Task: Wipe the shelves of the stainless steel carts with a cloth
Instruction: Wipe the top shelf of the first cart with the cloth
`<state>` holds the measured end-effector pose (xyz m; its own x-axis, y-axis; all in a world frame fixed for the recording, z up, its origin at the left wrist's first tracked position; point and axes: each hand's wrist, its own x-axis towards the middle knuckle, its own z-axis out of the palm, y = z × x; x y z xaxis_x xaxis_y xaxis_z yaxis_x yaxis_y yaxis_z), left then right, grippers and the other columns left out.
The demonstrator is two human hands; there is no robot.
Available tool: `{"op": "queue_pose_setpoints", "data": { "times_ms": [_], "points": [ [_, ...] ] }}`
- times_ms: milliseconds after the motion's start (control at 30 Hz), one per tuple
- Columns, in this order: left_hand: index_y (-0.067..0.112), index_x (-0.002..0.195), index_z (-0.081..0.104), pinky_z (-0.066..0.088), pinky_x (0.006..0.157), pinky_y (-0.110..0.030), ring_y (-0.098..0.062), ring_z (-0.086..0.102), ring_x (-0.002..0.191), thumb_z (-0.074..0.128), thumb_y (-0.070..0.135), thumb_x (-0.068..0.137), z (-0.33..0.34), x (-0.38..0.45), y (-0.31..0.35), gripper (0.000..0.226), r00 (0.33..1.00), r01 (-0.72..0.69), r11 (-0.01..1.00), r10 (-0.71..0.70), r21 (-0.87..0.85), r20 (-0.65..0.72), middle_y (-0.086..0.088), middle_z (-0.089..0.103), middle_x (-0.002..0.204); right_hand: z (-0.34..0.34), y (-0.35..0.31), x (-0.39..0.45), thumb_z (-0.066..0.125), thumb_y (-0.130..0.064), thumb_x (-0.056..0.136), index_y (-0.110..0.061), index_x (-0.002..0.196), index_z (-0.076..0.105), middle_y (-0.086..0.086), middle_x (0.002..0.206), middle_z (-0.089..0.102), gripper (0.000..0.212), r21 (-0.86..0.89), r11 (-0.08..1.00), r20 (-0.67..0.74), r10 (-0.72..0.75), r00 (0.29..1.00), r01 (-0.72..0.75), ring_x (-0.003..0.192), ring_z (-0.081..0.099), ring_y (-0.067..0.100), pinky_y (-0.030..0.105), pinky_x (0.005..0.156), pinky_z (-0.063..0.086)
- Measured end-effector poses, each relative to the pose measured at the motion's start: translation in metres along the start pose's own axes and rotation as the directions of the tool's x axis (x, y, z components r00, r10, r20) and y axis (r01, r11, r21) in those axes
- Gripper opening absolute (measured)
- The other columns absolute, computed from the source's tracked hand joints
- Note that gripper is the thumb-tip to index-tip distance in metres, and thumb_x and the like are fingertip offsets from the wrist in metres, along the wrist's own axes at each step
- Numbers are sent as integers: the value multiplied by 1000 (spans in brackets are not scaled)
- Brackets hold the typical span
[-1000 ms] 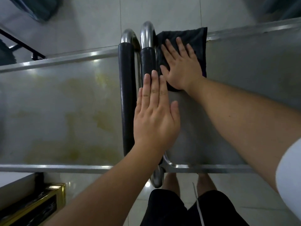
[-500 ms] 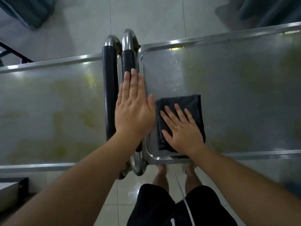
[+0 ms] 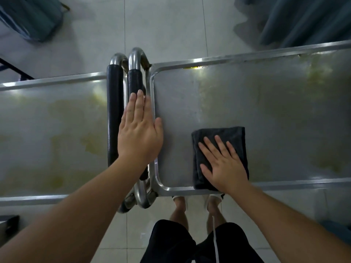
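Note:
Two stainless steel carts stand end to end below me. On the right cart's top shelf [image 3: 266, 103] lies a folded dark cloth [image 3: 233, 135], near the shelf's front rim. My right hand [image 3: 222, 164] presses flat on the cloth with fingers spread. My left hand [image 3: 139, 133] rests flat, fingers straight, on the black padded handle [image 3: 133, 80] of the right cart. The left cart's shelf [image 3: 47, 133] carries yellowish stains, and fainter ones mark the right shelf.
The left cart's black padded handle [image 3: 114, 103] runs beside the right cart's one. Dark fabric-covered furniture stands on the tiled floor at the far left [image 3: 30, 18] and far right [image 3: 307, 19]. My legs and feet [image 3: 197, 204] are below the carts' front rims.
My right hand has drawn the cloth from the shelf's far left corner to its front rim, then slid it right, away from the handles. The left hand stays on the handle.

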<state>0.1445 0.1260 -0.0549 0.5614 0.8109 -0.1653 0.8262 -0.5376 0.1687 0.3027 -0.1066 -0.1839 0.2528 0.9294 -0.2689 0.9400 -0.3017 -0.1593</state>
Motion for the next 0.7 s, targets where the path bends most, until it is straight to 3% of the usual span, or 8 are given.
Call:
{"op": "queue_pose_setpoints", "data": {
  "times_ms": [200, 433, 567, 700],
  "points": [
    [15, 171, 3, -18, 127, -27, -7, -19, 161, 15, 50, 112, 4, 0, 1, 69, 998, -11, 1000, 10, -20, -63, 1, -8, 179, -37, 20, 121, 29, -60, 101, -31, 165, 18, -7, 173, 14, 71, -15, 1000, -51, 19, 999, -20, 160, 5, 24, 49, 128, 6],
    [12, 170, 2, -17, 129, -31, -13, -19, 162, 15, 46, 111, 7, 0, 4, 70, 998, -15, 999, 17, 38, -59, -5, -8, 178, -82, 24, 249, 19, -63, 100, -32, 166, 12, -9, 174, 5, 73, 29, 999, -56, 44, 997, -43, 160, -2, 23, 48, 129, 1],
    [13, 170, 0, -19, 128, -30, -12, -22, 161, 16, 45, 111, 6, 2, 4, 69, 999, -13, 999, 14, 40, -49, -3, -12, 178, -87, 32, 270, 14, -65, 99, -32, 166, 5, -9, 174, -2, 75, 13, 999, -49, 31, 998, -31, 160, -9, 23, 47, 129, -2],
    [12, 170, 0, -17, 129, -32, -13, -22, 161, 20, 42, 113, 6, 1, 4, 67, 999, -14, 999, 15, 39, -50, -5, -11, 178, -82, 25, 244, 18, -59, 100, -25, 167, 9, -5, 174, 5, 75, 36, 999, -36, 37, 999, -36, 160, -2, 25, 49, 129, 2]
  ]
}}
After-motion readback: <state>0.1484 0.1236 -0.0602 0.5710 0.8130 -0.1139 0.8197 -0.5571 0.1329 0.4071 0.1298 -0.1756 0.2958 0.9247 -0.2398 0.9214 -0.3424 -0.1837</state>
